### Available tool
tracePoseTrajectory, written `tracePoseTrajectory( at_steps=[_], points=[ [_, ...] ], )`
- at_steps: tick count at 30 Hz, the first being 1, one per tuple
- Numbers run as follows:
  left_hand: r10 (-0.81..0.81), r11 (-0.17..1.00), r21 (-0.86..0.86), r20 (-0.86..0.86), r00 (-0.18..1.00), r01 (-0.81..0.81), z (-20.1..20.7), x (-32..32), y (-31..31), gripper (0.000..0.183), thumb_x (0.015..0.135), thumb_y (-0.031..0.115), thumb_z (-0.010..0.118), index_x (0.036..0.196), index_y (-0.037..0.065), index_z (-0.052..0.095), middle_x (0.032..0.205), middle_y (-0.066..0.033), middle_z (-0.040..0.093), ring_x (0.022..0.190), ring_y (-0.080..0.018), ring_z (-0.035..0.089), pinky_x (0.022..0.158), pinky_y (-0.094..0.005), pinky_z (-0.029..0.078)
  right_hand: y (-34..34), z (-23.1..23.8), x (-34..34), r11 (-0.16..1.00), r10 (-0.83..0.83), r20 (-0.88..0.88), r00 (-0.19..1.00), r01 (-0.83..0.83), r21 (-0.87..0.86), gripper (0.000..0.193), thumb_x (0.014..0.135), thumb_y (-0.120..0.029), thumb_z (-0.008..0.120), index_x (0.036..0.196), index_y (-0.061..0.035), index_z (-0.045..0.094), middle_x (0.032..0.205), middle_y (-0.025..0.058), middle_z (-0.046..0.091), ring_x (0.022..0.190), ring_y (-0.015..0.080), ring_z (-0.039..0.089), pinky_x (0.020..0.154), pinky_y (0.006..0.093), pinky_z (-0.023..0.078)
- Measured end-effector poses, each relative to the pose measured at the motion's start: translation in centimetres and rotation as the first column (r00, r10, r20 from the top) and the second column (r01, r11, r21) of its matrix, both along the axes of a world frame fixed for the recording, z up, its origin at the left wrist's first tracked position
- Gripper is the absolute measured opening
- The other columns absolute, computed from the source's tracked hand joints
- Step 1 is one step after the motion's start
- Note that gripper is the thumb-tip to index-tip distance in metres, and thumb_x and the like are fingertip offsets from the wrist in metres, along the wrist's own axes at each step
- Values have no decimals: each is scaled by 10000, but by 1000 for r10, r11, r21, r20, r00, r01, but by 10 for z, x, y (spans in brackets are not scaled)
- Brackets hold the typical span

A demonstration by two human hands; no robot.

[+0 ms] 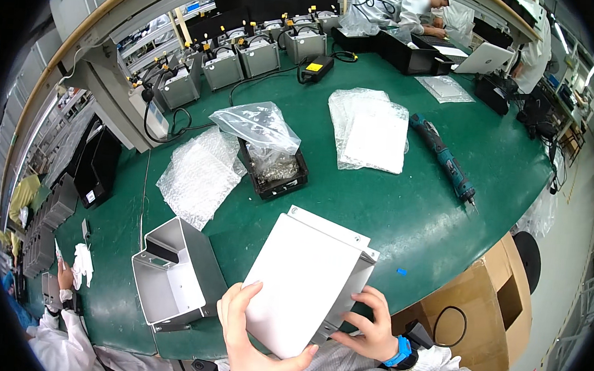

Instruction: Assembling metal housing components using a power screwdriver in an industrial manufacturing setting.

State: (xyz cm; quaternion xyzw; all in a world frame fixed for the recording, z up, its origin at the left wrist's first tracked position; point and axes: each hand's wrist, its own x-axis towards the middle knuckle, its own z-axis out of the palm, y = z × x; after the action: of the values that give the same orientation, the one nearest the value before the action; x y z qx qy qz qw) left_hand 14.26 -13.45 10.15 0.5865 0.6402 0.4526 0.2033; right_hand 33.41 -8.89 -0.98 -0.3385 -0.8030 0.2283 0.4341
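Note:
Both my hands hold a sheet-metal panel (305,281) with a broad white face and grey flanged edges, tilted above the near edge of the green table. My left hand (250,339) grips its left and lower edges, thumb across the bottom corner. Curled fingers of my right hand (366,329) press on its grey right side; a blue band circles that wrist. Just left of the panel, an open grey metal housing (200,268) lies on the table. Behind the panel stands a black bin (283,188) of small metal parts, partly covered by a clear plastic bag (263,125).
A teal power screwdriver (445,159) lies to the right, near a small blue piece (401,271). Bubble-wrap sheets (199,176) and white sheets (378,136) lie farther back. Several grey boxes (260,57) line the rear. A cardboard box (470,305) stands below right. Co-workers are left and far right.

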Motion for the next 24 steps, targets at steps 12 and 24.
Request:
tracePoseTrajectory(
  at_steps=[12, 24],
  points=[
    [148, 989, 64, -422, 894, -133, 10, 27, 15, 648, 593, 232, 745, 1161, 28, 510, 1136, -226, 485, 999, -363, 470, 807, -454, 407, -4, 7, -20, 998, -54, 237, 970, 58, -9, 278, 650, -168, 698, 924, -144, 657, 968, -5, 570, 885, 201, 493, 757, 353, 329],
    [240, 970, -133, 449, 861, -201, -88, 0, -23, 380, 971, 179, 331, 1244, -84, 349, 1127, -142, 490, 1004, -176, 480, 877, -281, 359, 4, -5, -18, 999, -17, 19, 1000, 17, 35, 197, 668, -149, 729, 843, -97, 656, 807, -11, 600, 778, 158, 537, 755, 355, 364]
  ],
)
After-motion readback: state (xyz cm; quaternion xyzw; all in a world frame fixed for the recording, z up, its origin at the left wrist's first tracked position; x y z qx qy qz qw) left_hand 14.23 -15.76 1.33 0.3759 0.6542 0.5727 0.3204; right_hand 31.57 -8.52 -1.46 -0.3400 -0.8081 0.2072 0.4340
